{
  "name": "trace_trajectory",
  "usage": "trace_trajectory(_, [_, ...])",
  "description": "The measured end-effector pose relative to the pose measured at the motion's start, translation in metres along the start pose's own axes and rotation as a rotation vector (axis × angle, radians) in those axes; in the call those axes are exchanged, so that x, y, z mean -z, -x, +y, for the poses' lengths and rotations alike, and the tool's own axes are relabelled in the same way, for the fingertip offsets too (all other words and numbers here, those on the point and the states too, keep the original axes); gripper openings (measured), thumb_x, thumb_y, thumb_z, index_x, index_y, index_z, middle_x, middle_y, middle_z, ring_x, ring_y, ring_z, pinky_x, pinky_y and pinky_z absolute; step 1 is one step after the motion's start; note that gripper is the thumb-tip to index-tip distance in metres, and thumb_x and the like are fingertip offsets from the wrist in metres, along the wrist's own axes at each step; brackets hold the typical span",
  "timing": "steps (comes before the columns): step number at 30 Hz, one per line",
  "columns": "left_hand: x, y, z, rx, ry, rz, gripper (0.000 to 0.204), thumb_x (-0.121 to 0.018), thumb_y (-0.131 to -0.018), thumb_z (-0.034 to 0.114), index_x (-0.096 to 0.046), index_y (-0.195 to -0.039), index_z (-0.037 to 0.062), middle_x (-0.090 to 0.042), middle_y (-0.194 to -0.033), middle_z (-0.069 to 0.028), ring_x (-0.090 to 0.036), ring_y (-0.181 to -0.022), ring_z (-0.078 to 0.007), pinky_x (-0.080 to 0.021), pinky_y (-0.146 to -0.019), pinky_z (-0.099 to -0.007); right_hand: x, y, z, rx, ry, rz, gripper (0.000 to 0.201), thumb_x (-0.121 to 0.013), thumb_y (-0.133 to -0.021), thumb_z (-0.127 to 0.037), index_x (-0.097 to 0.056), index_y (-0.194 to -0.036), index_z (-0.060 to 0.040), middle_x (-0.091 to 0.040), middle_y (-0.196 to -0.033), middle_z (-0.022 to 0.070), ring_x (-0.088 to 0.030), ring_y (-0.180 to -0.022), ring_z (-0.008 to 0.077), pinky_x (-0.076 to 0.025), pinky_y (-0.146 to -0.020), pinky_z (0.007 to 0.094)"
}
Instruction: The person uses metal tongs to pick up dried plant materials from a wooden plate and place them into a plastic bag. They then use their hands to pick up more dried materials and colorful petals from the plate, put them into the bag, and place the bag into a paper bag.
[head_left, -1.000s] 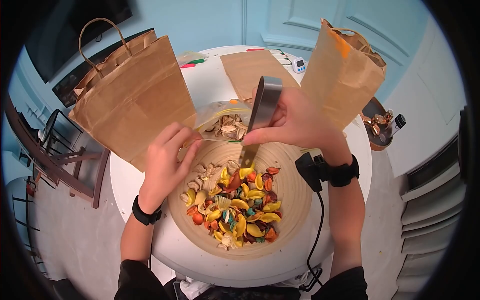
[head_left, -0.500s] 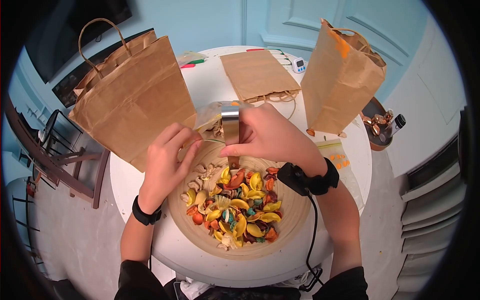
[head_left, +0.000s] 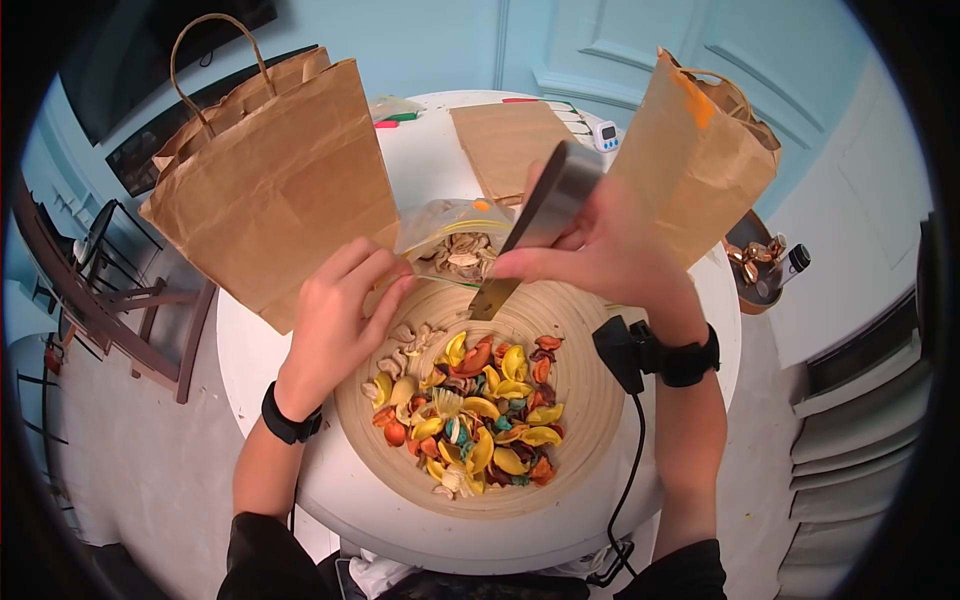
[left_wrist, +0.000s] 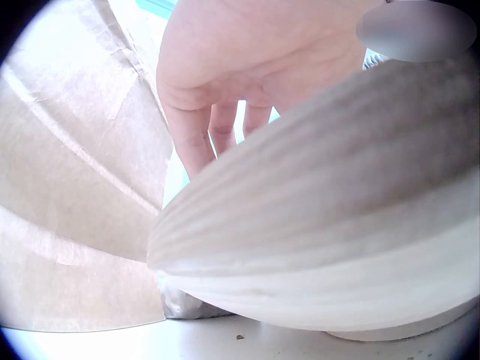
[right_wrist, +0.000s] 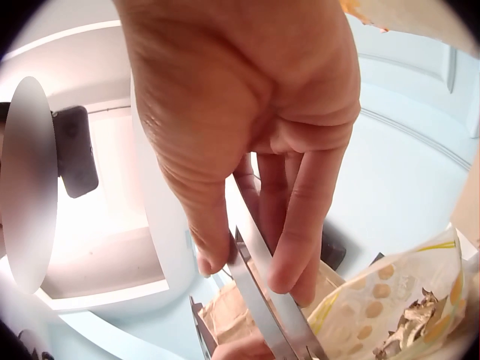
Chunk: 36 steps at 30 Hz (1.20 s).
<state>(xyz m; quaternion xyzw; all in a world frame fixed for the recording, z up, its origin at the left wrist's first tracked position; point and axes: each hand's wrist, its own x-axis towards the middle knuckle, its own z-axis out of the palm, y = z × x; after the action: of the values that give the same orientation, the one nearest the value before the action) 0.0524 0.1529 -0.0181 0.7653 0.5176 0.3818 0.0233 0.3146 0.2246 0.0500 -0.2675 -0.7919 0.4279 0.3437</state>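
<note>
My left hand [head_left: 345,315] pinches the near edge of a clear zip bag [head_left: 420,236] at its left corner. Pale brown dried pieces [head_left: 465,255] fill the open bag. Between thumb and fingers, my right hand [head_left: 615,250] holds metal tongs [head_left: 550,200], tilted, their tips over the far rim of a wide wooden bowl [head_left: 590,410] just in front of the bag. In the right wrist view the two arms of the tongs [right_wrist: 259,304] lie close together. Yellow, orange, teal and brown dried potpourri [head_left: 480,408] lies in the bowl, with pale pieces [head_left: 405,345] at its left.
Upright paper bags stand at left [head_left: 280,180] and right [head_left: 690,160]. A flat paper bag [head_left: 500,140] lies at the back beside a small white timer [head_left: 606,135]. On the right, a dark tray [head_left: 755,270] holds shiny copper-coloured things. A cable [head_left: 632,480] hangs from my right wrist.
The tongs first moved left, upright over the bag's mouth, then swung back right and tilted, uncovering the bag's contents. My left hand keeps its pinch on the bag. The head view shifted slightly.
</note>
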Motion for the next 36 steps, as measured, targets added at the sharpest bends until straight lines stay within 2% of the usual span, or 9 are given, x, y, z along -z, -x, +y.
trace_trajectory(2, [-0.002, 0.0, -0.001, -0.002, 0.026, 0.012, 0.007, -0.071, -0.093, 0.009, -0.068, -0.096, 0.0034, -0.063, -0.092, -0.0121, -0.064, -0.085, -0.0335, -0.052, -0.073, -0.0419, 0.005, 0.0, 0.002, 0.047, -0.099, 0.051, 0.047, -0.088, -0.084, -0.02, -0.067, -0.117, 0.004, -0.076, -0.091, 0.0068, -0.073, -0.079, 0.0122, -0.06, -0.071, 0.027])
trace_trajectory(3, [-0.002, 0.0, -0.001, -0.004, 0.023, 0.012, 0.007, -0.071, -0.093, 0.009, -0.068, -0.096, 0.0033, -0.063, -0.092, -0.0122, -0.064, -0.085, -0.0335, -0.052, -0.073, -0.0419, 0.009, -0.001, -0.006, 0.031, -0.138, 0.056, 0.044, -0.088, -0.081, -0.001, -0.056, -0.111, 0.0012, -0.07, -0.097, 0.0074, -0.072, -0.088, 0.013, -0.063, -0.072, 0.0283])
trace_trajectory(10, [-0.003, 0.0, -0.002, -0.007, 0.021, 0.007, 0.007, -0.071, -0.093, 0.009, -0.068, -0.095, 0.0034, -0.063, -0.092, -0.0124, -0.064, -0.086, -0.0337, -0.052, -0.074, -0.0418, 0.004, -0.006, 0.006, 0.102, -0.022, 0.24, 0.042, -0.086, -0.083, 0.0, -0.056, -0.112, 0.0012, -0.07, -0.101, 0.0075, -0.072, -0.093, 0.014, -0.063, -0.079, 0.0295])
trace_trajectory(15, [-0.002, -0.001, -0.001, -0.004, 0.021, 0.01, 0.007, -0.071, -0.093, 0.01, -0.068, -0.095, 0.0037, -0.064, -0.092, -0.0122, -0.064, -0.086, -0.0337, -0.052, -0.074, -0.0419, -0.006, 0.004, -0.016, -0.005, 0.039, 0.107, 0.052, -0.093, -0.078, -0.016, -0.06, -0.115, 0.0001, -0.072, -0.095, 0.0028, -0.071, -0.086, 0.0098, -0.06, -0.073, 0.0256])
trace_trajectory(17, [-0.002, -0.001, -0.001, -0.01, 0.021, 0.013, 0.007, -0.071, -0.093, 0.01, -0.068, -0.095, 0.0039, -0.064, -0.092, -0.012, -0.065, -0.086, -0.0337, -0.052, -0.074, -0.0419, -0.007, 0.003, -0.024, -0.114, 0.193, -0.147, 0.055, -0.097, -0.072, -0.033, -0.068, -0.103, 0.0017, -0.071, -0.079, 0.0, -0.069, -0.074, 0.0065, -0.054, -0.062, 0.0231])
trace_trajectory(21, [-0.002, -0.001, 0.0, -0.011, 0.019, 0.02, 0.007, -0.072, -0.093, 0.01, -0.068, -0.095, 0.0041, -0.064, -0.092, -0.0117, -0.065, -0.086, -0.0335, -0.052, -0.074, -0.0418, -0.022, -0.003, -0.008, -0.067, 0.216, -0.378, 0.052, -0.094, -0.073, -0.041, -0.074, -0.09, 0.0039, -0.075, -0.072, 0.0091, -0.067, -0.057, 0.0129, -0.05, -0.053, 0.0253])
trace_trajectory(27, [0.0, 0.0, -0.003, -0.03, -0.01, -0.005, 0.007, -0.071, -0.092, 0.0, -0.068, -0.098, -0.0022, -0.065, -0.094, -0.012, -0.067, -0.085, -0.0281, -0.057, -0.076, -0.0346, -0.007, -0.005, -0.002, -0.062, 0.436, -0.397, 0.051, -0.093, -0.075, -0.038, -0.075, -0.098, 0.004, -0.077, -0.076, 0.0081, -0.072, -0.065, 0.012, -0.054, -0.058, 0.0253])
trace_trajectory(31, [-0.001, 0.0, -0.004, -0.024, -0.002, -0.017, 0.006, -0.071, -0.092, 0.0, -0.069, -0.097, -0.0017, -0.065, -0.094, -0.0119, -0.068, -0.086, -0.028, -0.057, -0.076, -0.0344, 0.004, 0.002, -0.013, -0.084, 0.152, -0.25, 0.044, -0.096, -0.074, -0.032, -0.075, -0.091, 0.0028, -0.074, -0.069, 0.0049, -0.069, -0.066, 0.0051, -0.052, -0.057, 0.0225])
trace_trajectory(36, [-0.001, 0.0, -0.003, -0.017, 0.009, -0.022, 0.006, -0.071, -0.092, 0.0, -0.069, -0.097, -0.0016, -0.065, -0.094, -0.0118, -0.068, -0.086, -0.0279, -0.057, -0.076, -0.0342, -0.013, -0.003, 0.004, -0.042, 0.238, -0.377, 0.049, -0.094, -0.074, -0.039, -0.076, -0.088, 0.0046, -0.073, -0.067, 0.008, -0.068, -0.06, 0.0121, -0.051, -0.057, 0.0258])
